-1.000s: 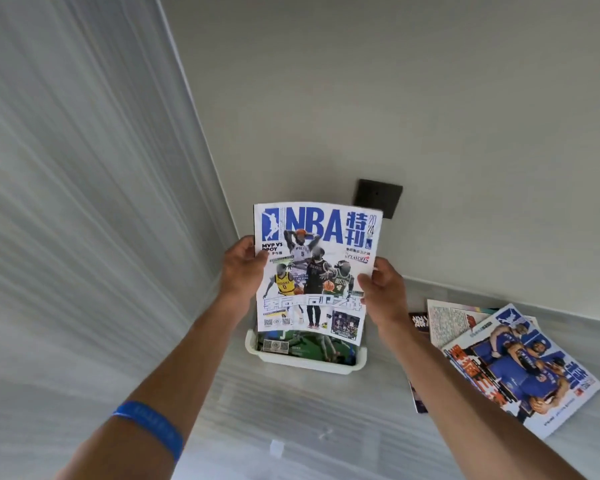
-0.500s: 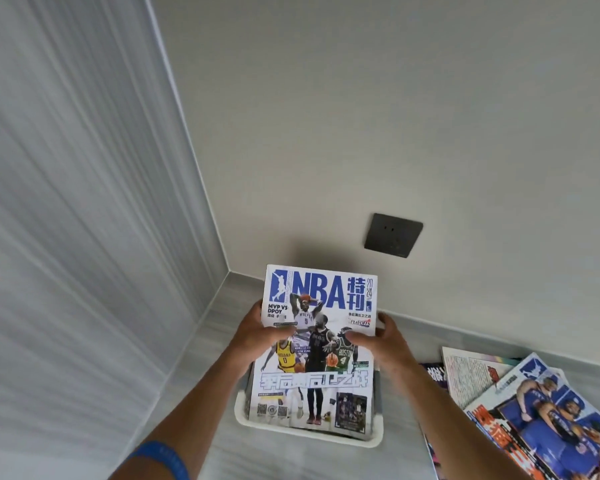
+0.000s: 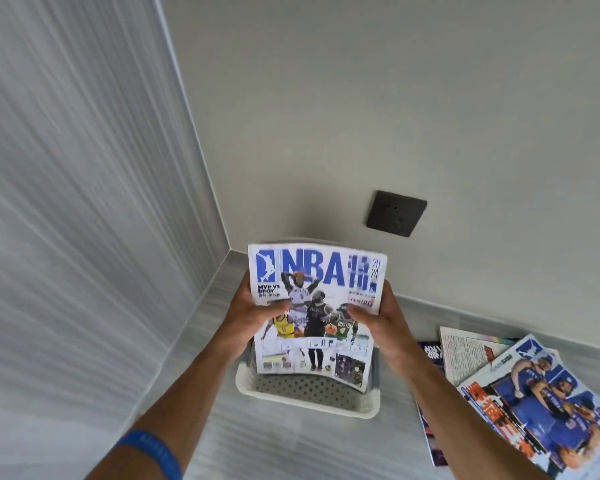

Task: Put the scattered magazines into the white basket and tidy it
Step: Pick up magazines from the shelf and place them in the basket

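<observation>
A white NBA magazine (image 3: 317,278) with blue lettering stands upright in the white perforated basket (image 3: 309,398), its lower edge inside the basket. My left hand (image 3: 253,313) grips its left edge, thumb across the cover. My right hand (image 3: 378,317) grips its right edge the same way. More magazines (image 3: 534,403) lie overlapped on the surface to the right of the basket, a blue-covered one on top. Whatever else sits in the basket behind the cover is hidden.
The basket sits in the corner of a grey wood-grain surface (image 3: 274,445), a grey panelled wall on the left and a plain wall behind. A dark wall socket (image 3: 395,213) is on the back wall above the basket.
The magazine has gone from held above the basket down into it, and both hands have slid up its sides. The view has shifted downward and closer.
</observation>
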`<action>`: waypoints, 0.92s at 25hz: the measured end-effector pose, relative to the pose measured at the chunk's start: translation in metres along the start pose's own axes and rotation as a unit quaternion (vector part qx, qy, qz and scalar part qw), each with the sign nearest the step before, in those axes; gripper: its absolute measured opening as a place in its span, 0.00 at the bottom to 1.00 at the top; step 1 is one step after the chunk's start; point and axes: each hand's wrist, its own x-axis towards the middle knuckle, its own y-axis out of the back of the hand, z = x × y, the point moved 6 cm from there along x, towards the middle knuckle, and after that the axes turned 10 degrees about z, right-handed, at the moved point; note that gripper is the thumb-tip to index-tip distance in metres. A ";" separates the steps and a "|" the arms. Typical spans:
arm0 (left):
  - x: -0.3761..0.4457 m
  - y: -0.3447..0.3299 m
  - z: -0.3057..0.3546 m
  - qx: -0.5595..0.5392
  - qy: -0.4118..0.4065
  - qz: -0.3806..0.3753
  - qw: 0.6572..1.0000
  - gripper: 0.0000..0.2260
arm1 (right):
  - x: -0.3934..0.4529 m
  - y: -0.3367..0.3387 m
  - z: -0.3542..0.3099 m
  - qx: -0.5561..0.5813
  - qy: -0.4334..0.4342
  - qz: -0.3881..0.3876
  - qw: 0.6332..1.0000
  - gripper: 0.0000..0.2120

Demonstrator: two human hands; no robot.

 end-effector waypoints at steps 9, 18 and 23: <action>0.019 -0.005 -0.006 0.122 0.016 -0.020 0.992 0.29 | 0.023 0.010 0.016 0.002 -0.046 0.015 0.999 0.28; -0.025 -0.010 -0.002 0.126 -0.055 0.138 0.981 0.28 | -0.004 0.033 0.026 -0.023 -0.085 0.086 0.992 0.33; -0.150 -0.089 -0.010 0.175 -0.200 0.113 0.957 0.29 | -0.126 0.138 0.079 -0.205 -0.117 0.200 0.951 0.22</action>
